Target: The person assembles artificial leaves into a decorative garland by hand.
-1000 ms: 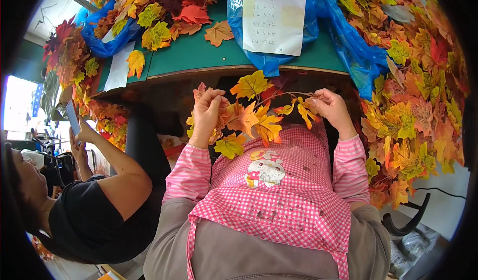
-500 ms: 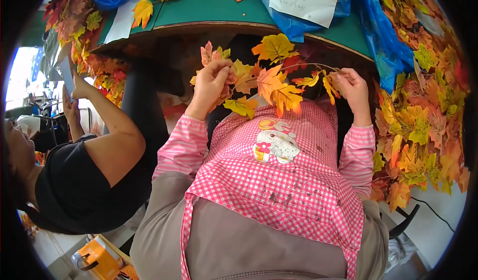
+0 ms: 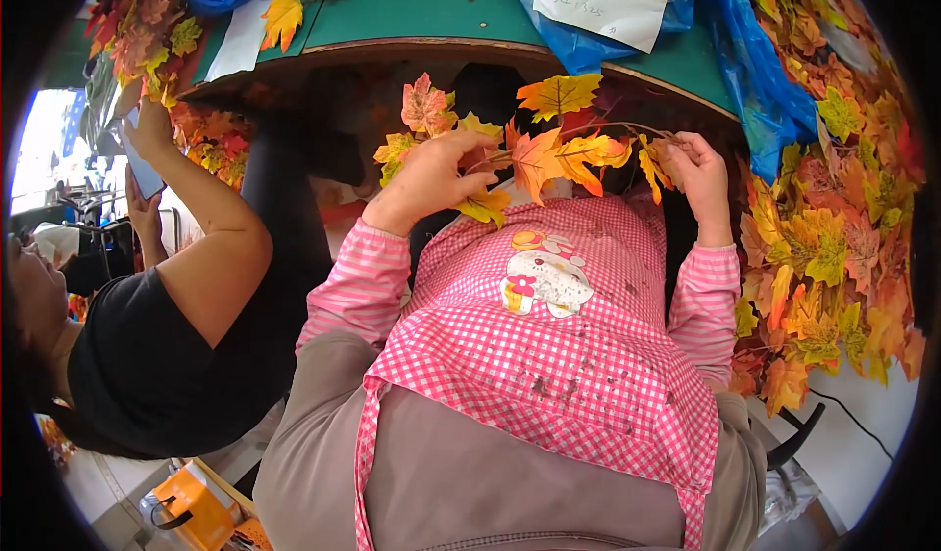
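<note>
Leaf garland (image 3: 534,164), stretched between two hands just short of the front edge of the green worktop (image 3: 412,12), over the far end of one pink checked apron (image 3: 549,365). Shows at least seven leaves, overlapping too much for a full count. Reaches past the left hand (image 3: 423,186) with one pink-orange leaf and one yellow-green leaf. On that side, fingers (image 3: 469,146) bent around the stem, with contact partly hidden; cannot tell whether closed. At the other end, right hand (image 3: 704,188) with fingertips pinched on the thin brown stem, beside one small yellow leaf. Tight room beyond it: hanging blue plastic (image 3: 760,90) and a thick leaf heap (image 3: 823,247) close by, the latter too dense to count. More room on the left, as far as one co-worker (image 3: 186,355) in black, holding one phone (image 3: 144,164). On the worktop, two white sheets: one paper (image 3: 608,7) on the plastic, one strip (image 3: 238,41) near the front edge, with one loose leaf (image 3: 282,22) just beside it.
</note>
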`<state>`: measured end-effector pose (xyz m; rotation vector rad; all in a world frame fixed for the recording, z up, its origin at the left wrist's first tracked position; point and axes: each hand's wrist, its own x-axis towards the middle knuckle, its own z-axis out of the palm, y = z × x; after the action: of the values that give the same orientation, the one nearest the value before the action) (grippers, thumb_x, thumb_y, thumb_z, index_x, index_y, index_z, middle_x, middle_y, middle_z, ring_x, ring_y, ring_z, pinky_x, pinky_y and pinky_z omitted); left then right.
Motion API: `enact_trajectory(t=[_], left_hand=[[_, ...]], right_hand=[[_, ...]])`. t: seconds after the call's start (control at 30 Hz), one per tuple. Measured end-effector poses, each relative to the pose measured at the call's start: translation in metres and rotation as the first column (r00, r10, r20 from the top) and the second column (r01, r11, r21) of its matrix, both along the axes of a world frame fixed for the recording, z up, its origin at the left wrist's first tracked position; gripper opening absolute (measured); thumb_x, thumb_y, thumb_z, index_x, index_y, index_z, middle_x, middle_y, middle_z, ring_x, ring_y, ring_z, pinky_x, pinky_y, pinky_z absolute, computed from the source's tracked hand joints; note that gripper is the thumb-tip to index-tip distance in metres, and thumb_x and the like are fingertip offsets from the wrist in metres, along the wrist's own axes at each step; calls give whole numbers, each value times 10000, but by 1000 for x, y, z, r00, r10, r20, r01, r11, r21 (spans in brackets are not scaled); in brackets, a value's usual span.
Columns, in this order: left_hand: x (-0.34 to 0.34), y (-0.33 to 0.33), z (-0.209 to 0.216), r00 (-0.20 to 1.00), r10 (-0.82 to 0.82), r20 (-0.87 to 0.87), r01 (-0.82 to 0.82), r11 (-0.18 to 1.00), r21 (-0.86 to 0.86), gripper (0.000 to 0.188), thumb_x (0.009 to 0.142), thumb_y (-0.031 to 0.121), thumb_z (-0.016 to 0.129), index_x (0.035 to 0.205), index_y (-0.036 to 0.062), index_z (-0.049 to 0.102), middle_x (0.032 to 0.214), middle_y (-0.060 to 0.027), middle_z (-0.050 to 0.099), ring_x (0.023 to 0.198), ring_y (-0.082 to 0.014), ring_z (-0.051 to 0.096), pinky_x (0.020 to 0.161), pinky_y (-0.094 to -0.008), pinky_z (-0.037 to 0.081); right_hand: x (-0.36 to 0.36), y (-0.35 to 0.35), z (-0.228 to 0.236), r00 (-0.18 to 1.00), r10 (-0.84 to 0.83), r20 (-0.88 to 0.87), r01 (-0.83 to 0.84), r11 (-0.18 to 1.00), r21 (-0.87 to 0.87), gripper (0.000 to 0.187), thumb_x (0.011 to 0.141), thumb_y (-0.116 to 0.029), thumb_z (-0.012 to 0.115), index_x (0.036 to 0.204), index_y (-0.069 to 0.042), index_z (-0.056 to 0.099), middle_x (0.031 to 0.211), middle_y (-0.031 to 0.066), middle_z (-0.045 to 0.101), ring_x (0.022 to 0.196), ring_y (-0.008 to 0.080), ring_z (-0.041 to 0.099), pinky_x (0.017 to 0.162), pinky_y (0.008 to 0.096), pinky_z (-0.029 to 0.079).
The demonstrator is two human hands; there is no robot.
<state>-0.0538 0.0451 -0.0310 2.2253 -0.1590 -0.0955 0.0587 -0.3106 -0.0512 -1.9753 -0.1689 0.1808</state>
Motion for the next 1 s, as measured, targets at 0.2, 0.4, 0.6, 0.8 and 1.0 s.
enact_trajectory(t=[0.2,0.4,0.6,0.8,1.0], left_hand=[[3,-5,0,997,64,39,-62,997,-43,251,822,134,668,1052,35,646,838,-110,674,733,-220,673,662,-323,521],[5,10,-5,983,167,73,-161,984,-77,167,881,120,621,995,-2,634,729,-136,661,648,-179,657,593,-299,496],[8,20,-21,969,236,-73,-246,899,-363,188,918,127,593,1034,-14,640,819,-61,681,664,-108,629,582,-254,497],[5,41,-14,920,376,105,-308,864,-399,173,907,115,620,1020,-10,656,825,-14,657,776,-60,589,678,-208,472],[-7,57,-1,940,325,-105,-340,864,-372,188,879,90,642,1037,-11,654,864,-11,661,776,-62,571,710,-209,465]], right_hand=[[1,-5,-8,1000,6,31,-6,1000,1,178,880,-92,613,1009,31,613,888,43,671,800,85,613,727,217,474],[-4,2,-2,999,20,34,-19,1000,-21,161,876,-75,614,999,30,616,868,38,675,794,85,618,722,218,475],[-2,2,-7,999,32,30,-32,999,-4,155,880,-70,609,1000,28,615,873,36,672,806,83,622,731,217,475],[1,-4,-12,1000,23,2,-23,1000,-8,165,887,-69,603,1023,24,616,898,32,670,819,85,622,750,214,474],[-1,2,-9,1000,14,-8,-14,1000,-26,161,889,-61,599,1022,27,618,894,33,669,829,84,620,751,210,472]])
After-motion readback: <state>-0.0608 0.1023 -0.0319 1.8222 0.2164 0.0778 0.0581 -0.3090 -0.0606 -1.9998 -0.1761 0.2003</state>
